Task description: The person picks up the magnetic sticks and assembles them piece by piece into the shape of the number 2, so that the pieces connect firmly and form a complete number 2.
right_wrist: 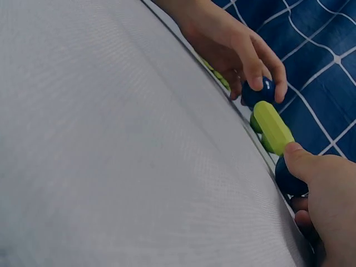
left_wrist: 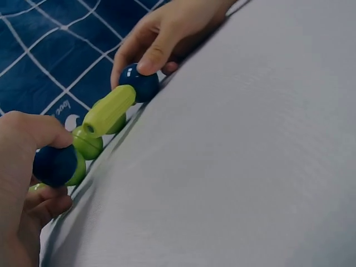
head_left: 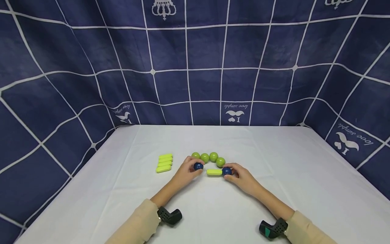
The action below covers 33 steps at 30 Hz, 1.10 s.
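Note:
My left hand (head_left: 185,172) pinches a dark blue ball (head_left: 198,166) between thumb and fingers. Opposite it, my right hand (head_left: 244,179) grips a second blue ball (head_left: 226,171). A yellow-green ridged rod (head_left: 214,172) joins this second ball and points toward the left hand. In the left wrist view, the free end of the rod (left_wrist: 107,113) shows a small dark hole. A gap separates that end from the ball (left_wrist: 55,166) in the left hand. From the right wrist, the rod (right_wrist: 273,127) appears between both balls, the right thumb close to its near end.
Several green balls (head_left: 213,156) lie in a curved row just behind the hands. To the left, several yellow-green rods (head_left: 164,163) lie side by side on the white cloth-covered table (head_left: 195,210). A blue checked curtain (head_left: 204,81) surrounds the table's back and sides.

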Each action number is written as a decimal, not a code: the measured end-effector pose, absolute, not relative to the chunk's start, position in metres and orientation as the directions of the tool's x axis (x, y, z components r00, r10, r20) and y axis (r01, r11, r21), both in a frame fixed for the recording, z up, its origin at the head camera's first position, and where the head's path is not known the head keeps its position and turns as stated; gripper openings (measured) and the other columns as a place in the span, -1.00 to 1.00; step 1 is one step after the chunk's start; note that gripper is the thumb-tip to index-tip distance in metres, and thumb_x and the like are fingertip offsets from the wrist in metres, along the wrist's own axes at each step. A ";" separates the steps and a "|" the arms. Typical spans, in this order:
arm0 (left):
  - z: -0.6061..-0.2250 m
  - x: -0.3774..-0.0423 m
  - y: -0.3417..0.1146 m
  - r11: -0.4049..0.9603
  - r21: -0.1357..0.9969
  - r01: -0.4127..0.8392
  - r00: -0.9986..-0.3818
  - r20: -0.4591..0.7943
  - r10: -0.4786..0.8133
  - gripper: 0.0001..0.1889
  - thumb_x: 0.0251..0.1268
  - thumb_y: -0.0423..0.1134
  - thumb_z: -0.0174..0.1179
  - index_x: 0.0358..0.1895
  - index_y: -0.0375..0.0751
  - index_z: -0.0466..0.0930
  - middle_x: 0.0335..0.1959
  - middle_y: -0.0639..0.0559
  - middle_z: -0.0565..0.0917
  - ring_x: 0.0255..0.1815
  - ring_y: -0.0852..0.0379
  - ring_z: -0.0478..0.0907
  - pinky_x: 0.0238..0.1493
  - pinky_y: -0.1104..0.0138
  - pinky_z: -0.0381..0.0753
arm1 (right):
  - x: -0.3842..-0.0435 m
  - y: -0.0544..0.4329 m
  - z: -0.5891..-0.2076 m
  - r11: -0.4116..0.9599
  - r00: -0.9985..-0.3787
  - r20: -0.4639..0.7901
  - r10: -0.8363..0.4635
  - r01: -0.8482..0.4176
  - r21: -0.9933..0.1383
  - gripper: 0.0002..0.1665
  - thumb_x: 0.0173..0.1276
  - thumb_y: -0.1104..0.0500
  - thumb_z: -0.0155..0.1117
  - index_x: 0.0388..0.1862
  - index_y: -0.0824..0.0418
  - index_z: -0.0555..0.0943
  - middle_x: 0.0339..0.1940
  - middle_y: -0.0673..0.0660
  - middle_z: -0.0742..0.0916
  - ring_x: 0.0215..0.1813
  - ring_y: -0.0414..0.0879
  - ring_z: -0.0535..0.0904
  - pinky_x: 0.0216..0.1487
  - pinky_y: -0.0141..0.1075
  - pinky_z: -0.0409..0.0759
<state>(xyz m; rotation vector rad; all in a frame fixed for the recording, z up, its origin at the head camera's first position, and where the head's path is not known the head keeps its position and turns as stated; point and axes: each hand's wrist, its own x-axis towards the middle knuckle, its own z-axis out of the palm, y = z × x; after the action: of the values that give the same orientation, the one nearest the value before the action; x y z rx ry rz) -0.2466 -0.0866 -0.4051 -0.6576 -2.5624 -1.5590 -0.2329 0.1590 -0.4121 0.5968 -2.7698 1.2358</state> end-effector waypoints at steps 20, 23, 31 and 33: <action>-0.411 -0.250 -0.092 0.396 0.839 0.373 -0.888 0.199 0.414 -0.62 0.03 -0.37 0.26 -0.01 -0.17 0.51 -0.02 -0.09 0.48 -0.08 0.08 0.46 -0.03 0.35 0.48 | -0.236 0.156 -0.411 0.600 -0.931 0.188 -0.313 -0.347 -0.720 -0.52 0.21 0.03 0.23 0.09 0.17 0.48 -0.20 0.06 0.58 -0.33 -0.18 0.36 -0.36 -0.43 0.38; -0.410 -0.249 -0.091 0.408 0.827 0.387 -0.881 0.201 0.428 -0.63 0.01 -0.39 0.26 -0.03 -0.17 0.52 -0.04 -0.08 0.49 -0.08 0.08 0.46 -0.03 0.36 0.47 | -0.236 0.156 -0.411 0.603 -0.931 0.183 -0.315 -0.345 -0.720 -0.52 0.21 0.03 0.23 0.10 0.17 0.48 -0.20 0.06 0.58 -0.33 -0.17 0.36 -0.36 -0.43 0.38; -0.406 -0.246 -0.088 0.402 0.824 0.399 -0.865 0.193 0.464 -0.64 0.00 -0.37 0.25 -0.06 -0.18 0.52 -0.09 -0.05 0.50 -0.09 0.11 0.45 -0.02 0.33 0.45 | -0.234 0.160 -0.413 0.602 -0.933 0.183 -0.308 -0.341 -0.722 -0.52 0.22 0.03 0.22 0.11 0.15 0.47 -0.19 0.07 0.59 -0.30 -0.16 0.38 -0.33 -0.43 0.39; -0.406 -0.247 -0.088 0.406 0.816 0.412 -0.857 0.194 0.478 -0.65 -0.01 -0.37 0.25 -0.06 -0.19 0.51 -0.09 -0.05 0.51 -0.08 0.10 0.45 0.00 0.31 0.45 | -0.234 0.160 -0.413 0.600 -0.932 0.186 -0.312 -0.345 -0.722 -0.52 0.22 0.03 0.22 0.11 0.15 0.48 -0.19 0.07 0.59 -0.30 -0.17 0.38 -0.33 -0.43 0.40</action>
<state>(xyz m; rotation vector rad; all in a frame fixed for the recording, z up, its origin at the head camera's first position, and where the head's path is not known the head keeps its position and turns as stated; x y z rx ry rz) -0.2465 -0.0879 -0.4061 -0.8529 -2.6918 -1.5290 -0.2342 0.1605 -0.4128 0.5694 -2.7737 1.2647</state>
